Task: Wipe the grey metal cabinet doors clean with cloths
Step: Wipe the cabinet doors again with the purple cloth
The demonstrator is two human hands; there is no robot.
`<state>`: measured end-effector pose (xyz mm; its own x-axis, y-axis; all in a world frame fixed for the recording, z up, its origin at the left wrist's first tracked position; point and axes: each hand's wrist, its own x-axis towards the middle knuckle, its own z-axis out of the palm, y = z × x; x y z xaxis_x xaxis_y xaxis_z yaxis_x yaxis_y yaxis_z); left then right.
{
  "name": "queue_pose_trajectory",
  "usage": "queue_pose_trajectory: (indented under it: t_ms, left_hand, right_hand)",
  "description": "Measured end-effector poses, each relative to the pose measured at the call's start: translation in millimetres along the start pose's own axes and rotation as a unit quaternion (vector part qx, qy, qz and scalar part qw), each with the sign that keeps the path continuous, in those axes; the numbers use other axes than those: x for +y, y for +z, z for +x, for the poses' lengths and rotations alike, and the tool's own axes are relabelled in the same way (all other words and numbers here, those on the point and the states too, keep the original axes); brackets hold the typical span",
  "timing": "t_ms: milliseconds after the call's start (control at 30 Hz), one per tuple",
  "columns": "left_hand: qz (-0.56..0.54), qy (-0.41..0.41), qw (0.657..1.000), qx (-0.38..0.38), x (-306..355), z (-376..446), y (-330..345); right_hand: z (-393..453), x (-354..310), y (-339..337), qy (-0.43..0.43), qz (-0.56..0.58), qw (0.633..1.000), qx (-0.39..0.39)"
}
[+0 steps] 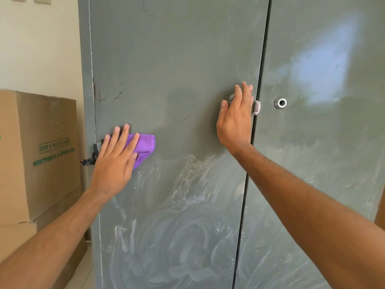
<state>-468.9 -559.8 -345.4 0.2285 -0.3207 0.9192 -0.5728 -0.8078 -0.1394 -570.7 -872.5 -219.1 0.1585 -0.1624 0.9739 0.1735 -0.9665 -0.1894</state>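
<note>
The left hand (115, 161) lies flat, fingers straight, pressing a purple cloth (143, 148) against the left door (166, 80). The cloth sits at 9 o'clock on that door, near its hinge edge. It appears soft, light and folded; it likely bunches under a sliding stroke, so hold it under a flat palm, as here.

The right hand (236, 119) is released, fingers straight, resting flat on the left door at 3 o'clock and covering most of a knob (231, 98). It holds nothing and appears to brace the door.

The sheet metal probably flexes or swings under pressure. White smears cover the lower half of both doors, so wiping looks partly done.

Farther off, the right door (323, 142) carries a round lock (280, 102). A cardboard box (39, 147) stands at 9 o'clock beside the cabinet.
</note>
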Motion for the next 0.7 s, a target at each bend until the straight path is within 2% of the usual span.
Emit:
queue_pose_trajectory:
  t_ms: [67, 100, 200, 233, 267, 367, 433, 467, 600, 633, 700]
  left_hand:
    - [-0.034, -0.045, 0.998, 0.024, 19, 5, 4]
    - [-0.037, -0.034, 0.998, 0.022, 26, -2, 10]
    - [0.006, 0.106, 0.994, -0.033, 31, -44, 29]
    - [0.016, 0.129, 0.991, -0.042, 29, -50, 30]
    - [0.014, 0.124, 0.992, -0.033, 29, -48, 31]
    - [-0.036, 0.012, 0.999, 0.027, 57, -20, 26]
    - [-0.057, -0.019, 0.997, 0.045, 89, -3, 28]
    - [-0.053, -0.001, 0.998, 0.043, 101, -1, 32]
    - [0.023, 0.191, 0.981, -0.021, 108, -24, 47]
    - [0.031, 0.197, 0.980, -0.026, 104, -26, 45]
    - [0.025, 0.142, 0.990, 0.007, 104, -12, 39]
  right_hand:
    - [0, 0, 1, 0.000, -0.005, 1.000, 0.005]
    - [0, 0, 1, 0.001, -0.008, 1.000, 0.012]
    - [-1, 0, 4, 0.005, -0.004, 1.000, 0.025]
    - [-1, 0, 5, 0.009, -0.003, 1.000, 0.025]
    - [-1, -1, 6, 0.014, -0.002, 0.999, 0.029]
    - [-1, -4, 6, 0.023, -0.004, 0.999, 0.041]
    - [-1, -3, 6, 0.018, -0.008, 0.999, 0.039]
    - [-1, -2, 6, 0.012, -0.011, 0.999, 0.036]
    - [-1, 1, 6, 0.004, -0.014, 0.999, 0.043]
    - [-1, 0, 7, 0.006, -0.010, 0.999, 0.044]
    - [-1, -1, 8, 0.013, -0.004, 0.999, 0.047]
